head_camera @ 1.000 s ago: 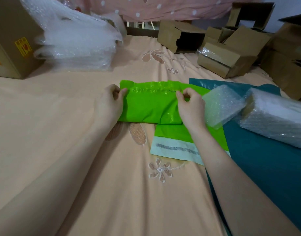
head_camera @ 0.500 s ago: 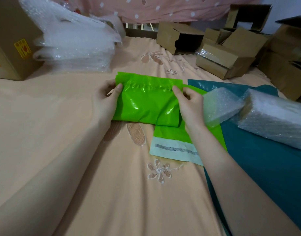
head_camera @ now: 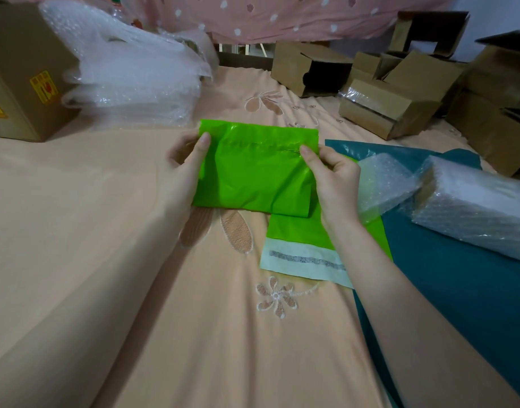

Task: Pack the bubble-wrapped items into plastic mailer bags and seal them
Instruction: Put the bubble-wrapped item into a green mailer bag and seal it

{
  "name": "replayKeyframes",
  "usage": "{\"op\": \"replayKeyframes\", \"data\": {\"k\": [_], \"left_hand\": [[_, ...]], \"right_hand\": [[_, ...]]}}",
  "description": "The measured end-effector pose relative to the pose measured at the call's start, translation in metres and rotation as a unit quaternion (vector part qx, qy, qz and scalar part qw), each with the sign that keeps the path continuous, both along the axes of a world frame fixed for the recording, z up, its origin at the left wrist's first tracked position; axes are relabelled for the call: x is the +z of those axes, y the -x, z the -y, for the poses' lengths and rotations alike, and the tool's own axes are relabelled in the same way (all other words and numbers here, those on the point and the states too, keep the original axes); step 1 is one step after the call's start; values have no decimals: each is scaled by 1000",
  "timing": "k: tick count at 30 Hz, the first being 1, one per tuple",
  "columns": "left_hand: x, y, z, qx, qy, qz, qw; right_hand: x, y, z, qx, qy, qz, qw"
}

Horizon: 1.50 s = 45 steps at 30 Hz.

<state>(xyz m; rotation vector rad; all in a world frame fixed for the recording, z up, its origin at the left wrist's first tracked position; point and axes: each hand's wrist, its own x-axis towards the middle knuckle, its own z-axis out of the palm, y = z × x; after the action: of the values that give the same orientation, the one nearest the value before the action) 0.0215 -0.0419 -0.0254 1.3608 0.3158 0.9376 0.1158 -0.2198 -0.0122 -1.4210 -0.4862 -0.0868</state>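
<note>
Head view: peach embroidered bedsheet [head_camera: 111,245] spreads beneath me; on it, right, a teal plastic sheet [head_camera: 464,304] bearing bubble-wrapped blocks [head_camera: 482,213]. Centre, my left hand [head_camera: 183,169] and right hand [head_camera: 335,178] pinch the filled bright-green plastic mailer bag [head_camera: 253,172] at its side edges, above an empty green mailer [head_camera: 303,245].

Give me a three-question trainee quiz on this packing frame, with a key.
1. True or false: both hands grip the filled green mailer.
2. Which colour is the large sheet under the bubble-wrapped items? A red, B teal, C black.
3. Fill in: the empty green mailer lies flat with its pale adhesive ____ toward the person.

Key:
1. True; left hand on one side, right hand on the other.
2. B, the teal sheet.
3. flap
</note>
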Motion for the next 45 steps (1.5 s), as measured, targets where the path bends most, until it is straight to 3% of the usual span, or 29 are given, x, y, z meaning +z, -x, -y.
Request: {"op": "replayKeyframes", "data": {"k": [7,14,28,31,37,41,45], "left_hand": [[0,-1,-1,29,6,-11,999],[2,1,1,44,22,-25,998],[10,3,9,85,10,-23,996],[14,5,11,48,34,-14,998],[17,5,23,-34,-77,-125,989],[14,5,24,-27,-108,-140,984],[16,5,30,-29,-107,-118,987]], "right_hand": [[0,4,0,-37,6,14,999],[4,4,2,-93,-15,-34,995],[2,1,5,-118,-19,1,993],[2,1,5,-114,-18,2,993],[0,11,-2,-88,24,41,995],[2,25,-9,-80,109,95,986],[6,29,-8,-97,121,113,982]]}}
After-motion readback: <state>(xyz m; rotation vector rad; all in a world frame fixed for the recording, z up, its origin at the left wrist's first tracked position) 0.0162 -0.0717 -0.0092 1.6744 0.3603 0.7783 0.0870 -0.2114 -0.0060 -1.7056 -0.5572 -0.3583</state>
